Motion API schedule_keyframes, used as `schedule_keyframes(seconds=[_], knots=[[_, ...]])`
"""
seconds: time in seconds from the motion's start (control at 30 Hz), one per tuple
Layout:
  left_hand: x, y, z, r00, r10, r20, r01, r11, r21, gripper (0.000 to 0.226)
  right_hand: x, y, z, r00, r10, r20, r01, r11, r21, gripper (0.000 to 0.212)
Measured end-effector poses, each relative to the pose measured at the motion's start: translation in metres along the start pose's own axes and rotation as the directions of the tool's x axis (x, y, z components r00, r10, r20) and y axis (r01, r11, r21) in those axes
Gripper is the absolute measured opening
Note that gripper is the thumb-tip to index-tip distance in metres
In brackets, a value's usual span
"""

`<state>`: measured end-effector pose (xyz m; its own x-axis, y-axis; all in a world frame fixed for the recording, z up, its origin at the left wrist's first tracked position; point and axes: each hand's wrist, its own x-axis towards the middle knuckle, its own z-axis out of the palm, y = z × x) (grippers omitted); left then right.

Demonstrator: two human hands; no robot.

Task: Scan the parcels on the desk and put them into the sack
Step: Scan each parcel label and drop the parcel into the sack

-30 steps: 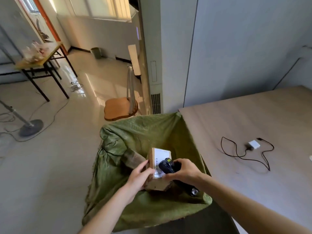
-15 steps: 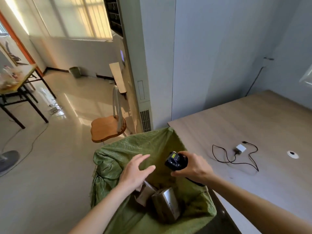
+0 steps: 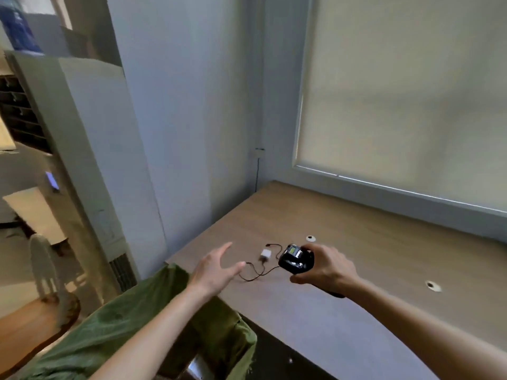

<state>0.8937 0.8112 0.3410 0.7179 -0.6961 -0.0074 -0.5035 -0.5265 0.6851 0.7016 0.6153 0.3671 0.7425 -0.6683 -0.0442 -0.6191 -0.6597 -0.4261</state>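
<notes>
My right hand (image 3: 322, 267) grips a black handheld scanner (image 3: 295, 260) above the wooden desk (image 3: 356, 256); its small lit screen faces up. My left hand (image 3: 216, 268) hovers over the desk's left corner with fingers spread and holds nothing. The green sack (image 3: 109, 333) hangs open at the desk's left end, below my left forearm. A corner of a parcel (image 3: 196, 367) shows inside the sack at the bottom edge. No parcel lies on the visible part of the desk.
A white charger (image 3: 265, 253) with a black cable (image 3: 258, 272) lies on the desk between my hands. Two round cable holes (image 3: 433, 286) sit in the desktop. A window blind and wall close off the far side. A wooden chair (image 3: 35, 319) and a tall air conditioner stand at left.
My left hand let go of the parcel, which dropped into the sack. The view swung up and right to the desk, and both hands moved from over the sack to above the desktop.
</notes>
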Motion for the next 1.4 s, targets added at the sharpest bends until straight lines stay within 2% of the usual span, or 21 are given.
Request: schedule_keyframes(seconds=[0.13,0.23,0.47,0.7,0.97,1.07,1.17,1.27,1.4], knots=[[0.004,0.095,0.045,0.98,0.169,0.103,-0.171,0.985,0.008,0.072,-0.061,0.071,-0.073,0.973,0.199,-0.117,-0.199,0.98,0.01,0.067],[-0.005,0.18,0.085,0.933,0.308,0.184,-0.311,0.95,-0.016,0.068,-0.113,0.125,-0.126,0.928,0.313,-0.201,-0.309,0.95,0.054,0.068],[-0.054,0.369,0.217,0.778,0.541,0.318,-0.54,0.836,-0.101,0.067,-0.245,0.261,-0.227,0.779,0.538,-0.32,-0.543,0.836,0.084,0.069],[-0.14,0.504,0.38,0.591,0.685,0.426,-0.662,0.714,-0.229,0.067,-0.387,0.399,-0.281,0.599,0.706,-0.378,-0.72,0.682,0.131,0.079],[-0.245,0.628,0.512,0.387,0.737,0.554,-0.719,0.618,-0.319,0.071,-0.534,0.515,-0.314,0.361,0.845,-0.394,-0.846,0.475,0.244,0.089],[-0.277,0.664,0.557,0.312,0.744,0.591,-0.73,0.586,-0.352,0.068,-0.573,0.555,-0.313,0.27,0.884,-0.381,-0.867,0.395,0.304,0.097],[-0.303,0.696,0.604,0.234,0.742,0.628,-0.743,0.553,-0.377,0.069,-0.602,0.594,-0.315,0.175,0.918,-0.356,-0.878,0.309,0.366,0.097],[-0.317,0.731,0.655,0.153,0.729,0.667,-0.747,0.527,-0.405,0.072,-0.623,0.637,-0.321,0.122,0.931,-0.345,-0.886,0.258,0.384,0.09],[-0.327,0.781,0.727,0.116,0.72,0.684,-0.736,0.525,-0.427,0.072,-0.635,0.699,-0.337,0.058,0.946,-0.319,-0.902,0.187,0.39,0.094]])
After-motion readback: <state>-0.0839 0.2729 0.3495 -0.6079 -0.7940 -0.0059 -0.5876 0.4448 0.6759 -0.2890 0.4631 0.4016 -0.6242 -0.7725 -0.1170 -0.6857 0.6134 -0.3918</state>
